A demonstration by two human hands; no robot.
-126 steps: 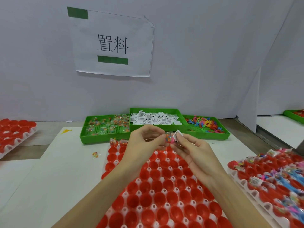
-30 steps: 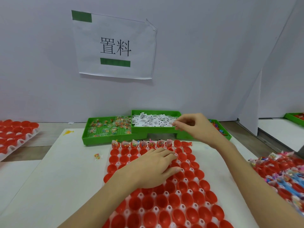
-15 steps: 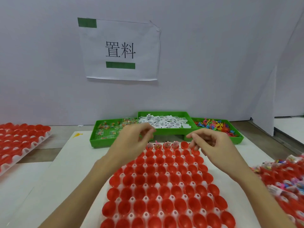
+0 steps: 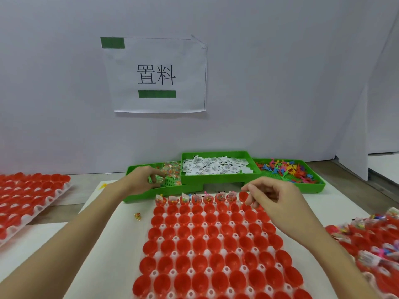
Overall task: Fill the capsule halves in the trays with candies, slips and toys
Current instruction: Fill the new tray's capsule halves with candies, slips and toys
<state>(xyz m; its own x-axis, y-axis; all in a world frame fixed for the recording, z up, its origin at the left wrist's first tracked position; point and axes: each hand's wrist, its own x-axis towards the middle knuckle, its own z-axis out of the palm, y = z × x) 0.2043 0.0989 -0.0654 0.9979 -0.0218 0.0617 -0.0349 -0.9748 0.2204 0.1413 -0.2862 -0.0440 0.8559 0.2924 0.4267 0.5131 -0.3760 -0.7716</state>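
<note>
A white tray [image 4: 218,223] of empty red capsule halves lies in front of me. Several halves in its far row [image 4: 207,199] hold candy packets, slips and toys. Behind it stand three green bins: candy packets [image 4: 138,197], white slips [image 4: 216,180] and coloured toys [image 4: 313,187]. My left hand [image 4: 140,180] reaches into the candy bin and pinches a clear candy packet [image 4: 159,180]. My right hand [image 4: 276,199] hovers over the far right corner of the tray, fingers curled, thumb and forefinger tips close together. I see nothing between them.
A loose candy packet [image 4: 138,215] lies on the white mat left of the tray. Another tray of empty red halves [image 4: 26,203] sits at far left. A tray of filled halves [image 4: 377,244] is at the right edge. A paper sign hangs on the wall.
My left hand has moved from above the tray's far row back into the candy bin. My right hand stays at the far right corner, shifted slightly.
</note>
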